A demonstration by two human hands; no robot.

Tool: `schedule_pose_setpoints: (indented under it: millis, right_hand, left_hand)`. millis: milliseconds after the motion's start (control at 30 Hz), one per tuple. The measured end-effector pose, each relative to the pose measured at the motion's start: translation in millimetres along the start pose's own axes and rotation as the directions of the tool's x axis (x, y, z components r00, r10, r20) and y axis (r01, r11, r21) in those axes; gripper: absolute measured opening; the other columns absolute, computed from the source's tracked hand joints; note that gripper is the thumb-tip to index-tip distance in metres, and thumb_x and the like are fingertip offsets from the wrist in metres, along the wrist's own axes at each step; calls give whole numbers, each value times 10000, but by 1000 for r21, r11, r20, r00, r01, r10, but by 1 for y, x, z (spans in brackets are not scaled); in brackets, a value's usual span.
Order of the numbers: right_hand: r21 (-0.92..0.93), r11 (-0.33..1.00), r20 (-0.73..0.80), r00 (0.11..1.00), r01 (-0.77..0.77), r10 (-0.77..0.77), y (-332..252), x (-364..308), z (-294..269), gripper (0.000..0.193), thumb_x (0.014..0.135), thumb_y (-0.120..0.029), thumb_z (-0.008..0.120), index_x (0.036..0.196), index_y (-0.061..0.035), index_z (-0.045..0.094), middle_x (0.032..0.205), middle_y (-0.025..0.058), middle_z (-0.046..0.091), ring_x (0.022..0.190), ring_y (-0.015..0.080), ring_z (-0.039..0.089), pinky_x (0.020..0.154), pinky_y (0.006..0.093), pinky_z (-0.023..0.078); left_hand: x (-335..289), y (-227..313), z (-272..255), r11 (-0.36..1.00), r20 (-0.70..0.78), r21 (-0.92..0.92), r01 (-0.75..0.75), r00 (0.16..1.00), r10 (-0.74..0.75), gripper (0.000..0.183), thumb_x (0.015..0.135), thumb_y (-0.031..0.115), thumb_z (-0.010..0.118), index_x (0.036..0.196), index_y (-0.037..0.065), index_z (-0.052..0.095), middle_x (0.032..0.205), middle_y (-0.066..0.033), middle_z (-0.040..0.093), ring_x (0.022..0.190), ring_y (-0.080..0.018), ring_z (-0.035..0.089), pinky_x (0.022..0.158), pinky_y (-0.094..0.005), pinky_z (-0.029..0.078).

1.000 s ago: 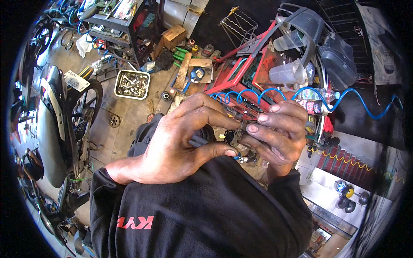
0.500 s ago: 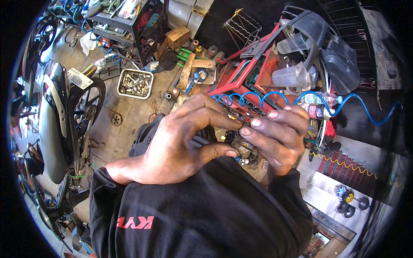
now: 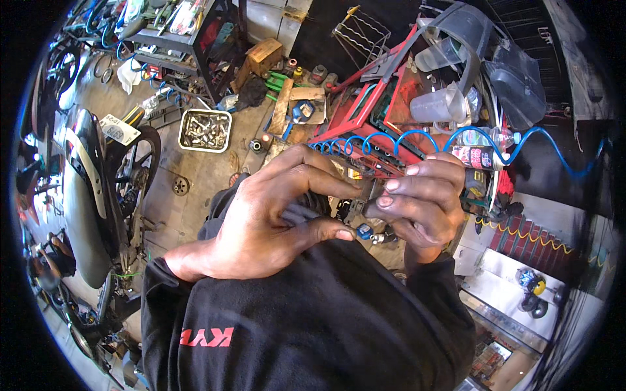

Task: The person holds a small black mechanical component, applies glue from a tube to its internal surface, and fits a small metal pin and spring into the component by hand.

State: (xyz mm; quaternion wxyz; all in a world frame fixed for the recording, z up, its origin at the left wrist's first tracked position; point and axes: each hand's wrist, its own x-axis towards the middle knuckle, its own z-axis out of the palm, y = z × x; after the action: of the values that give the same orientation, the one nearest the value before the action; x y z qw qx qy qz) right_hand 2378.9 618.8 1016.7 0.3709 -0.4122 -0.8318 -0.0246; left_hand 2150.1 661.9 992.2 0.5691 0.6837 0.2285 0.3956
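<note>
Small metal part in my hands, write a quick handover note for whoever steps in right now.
Left hand: fingers curled, thumb and fingertips pinching the small metal part from the left.
Right hand: fingers closed on the same part from the right.
The part is held up close at chest height, above the black sleeves; details are too small to tell.
Nearby on the floor: white tray of bolts, red tool stand, blue coiled hose.
Done and left: cannot tell from this view; the part is still in hand, not set down.

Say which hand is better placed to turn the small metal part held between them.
Probably the right hand: its fingertips pinch the small metal part directly, while the left hand curls beside it, thumb underneath, more as a support.
</note>
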Motion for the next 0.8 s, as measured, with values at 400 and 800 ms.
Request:
schedule_pose_setpoints:
  millis: [400, 800]
  right_hand:
    - [39, 996, -129, 988, -82, 86, 7, -19, 1, 296, 643, -208, 854, 873, -140, 681, 927, -10, 676, 873, 215, 595, 740, 362, 492]
    - [-14, 762, 115, 756, -647, 644, 50, -118, 80, 357, 805, -95, 694, 1152, -87, 610, 1005, 120, 664, 985, 299, 601, 874, 426, 445]
  left_hand:
    - [3, 0, 1, 999, 60, -11, 40, 997, -40, 411, 687, 112, 836, 1055, 49, 666, 1031, -102, 619, 981, -248, 622, 846, -343, 494]
    - [-5, -25, 11, 980, -92, -128, 155, 982, -168, 419, 654, 94, 840, 992, -40, 632, 1050, -140, 575, 1040, -263, 561, 926, -362, 437]
